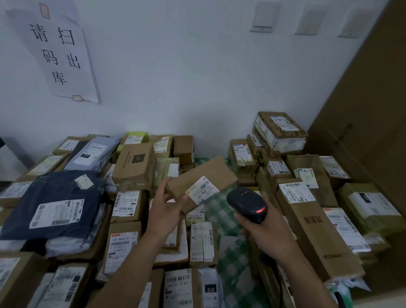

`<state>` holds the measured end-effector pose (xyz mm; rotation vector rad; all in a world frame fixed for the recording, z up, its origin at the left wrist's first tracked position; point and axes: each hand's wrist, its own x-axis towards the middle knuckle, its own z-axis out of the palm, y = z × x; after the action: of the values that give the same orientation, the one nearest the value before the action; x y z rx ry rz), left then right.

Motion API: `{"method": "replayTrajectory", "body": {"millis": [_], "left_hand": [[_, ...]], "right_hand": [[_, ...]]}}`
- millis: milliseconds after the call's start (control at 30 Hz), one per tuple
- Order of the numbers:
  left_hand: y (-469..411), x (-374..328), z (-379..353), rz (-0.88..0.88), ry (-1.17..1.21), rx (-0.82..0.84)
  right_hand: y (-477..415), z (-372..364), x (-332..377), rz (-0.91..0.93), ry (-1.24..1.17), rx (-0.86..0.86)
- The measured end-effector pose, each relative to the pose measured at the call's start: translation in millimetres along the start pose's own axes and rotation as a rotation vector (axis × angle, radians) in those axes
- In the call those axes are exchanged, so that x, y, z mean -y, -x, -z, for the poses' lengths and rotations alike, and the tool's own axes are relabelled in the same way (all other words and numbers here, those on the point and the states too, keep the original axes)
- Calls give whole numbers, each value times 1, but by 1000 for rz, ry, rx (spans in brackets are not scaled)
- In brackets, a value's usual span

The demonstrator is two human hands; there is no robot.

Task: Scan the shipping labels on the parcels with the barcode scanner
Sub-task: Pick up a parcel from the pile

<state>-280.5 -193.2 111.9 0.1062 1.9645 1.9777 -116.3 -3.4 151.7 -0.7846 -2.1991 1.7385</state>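
Above the middle of the heap of parcels (121,248), left hand (164,207) holds a small cardboard box (202,177) up off the pile, thumb on its left end & fingers curled under, box tilted. White shipping label (202,190) sits on the box's upper face, barcode & printed digits facing the camera. Just right of it, right hand (264,228) grips a black barcode scanner (246,203), fingers wrapped round the handle. Scanner head is close beside the label's right end, not touching, w/ a red light lit on its back. Dark cable (277,285) hangs from the handle on the near side.

Below & all round, the parcels lie on a green-checked cloth (230,255): mostly brown boxes, a dark blue poly bag (56,194) w/ white label at left, a long brown carton (319,233) at right. On the far side is a white wall (177,71) w/ a paper sign (59,54) in black characters at left & three wall plates (265,17) toward the right. A big cardboard panel (374,103) stands at the right edge.
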Motion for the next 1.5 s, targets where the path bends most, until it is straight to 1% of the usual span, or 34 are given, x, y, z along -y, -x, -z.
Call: {"method": "replayTrajectory", "body": {"millis": [100,367,600,1200,1367,1500], "left_hand": [[-9,0,-5,-53,-54,1],[-17,0,-20,-167,-89,59],[-20,5,-23,-214,-130,77],[-40,10,-22,-190,-180,70],[-54,18,-29,-157,-105,71],[-70,24,-48,-77,-53,85]], "right_hand": [[3,-1,1,-14,86,71],[4,-6,10,-49,170,69],[1,-8,16,-55,195,90],[-18,-8,8,-23,294,133],[-28,-5,5,-40,311,158],[-42,12,3,-46,261,98]]}}
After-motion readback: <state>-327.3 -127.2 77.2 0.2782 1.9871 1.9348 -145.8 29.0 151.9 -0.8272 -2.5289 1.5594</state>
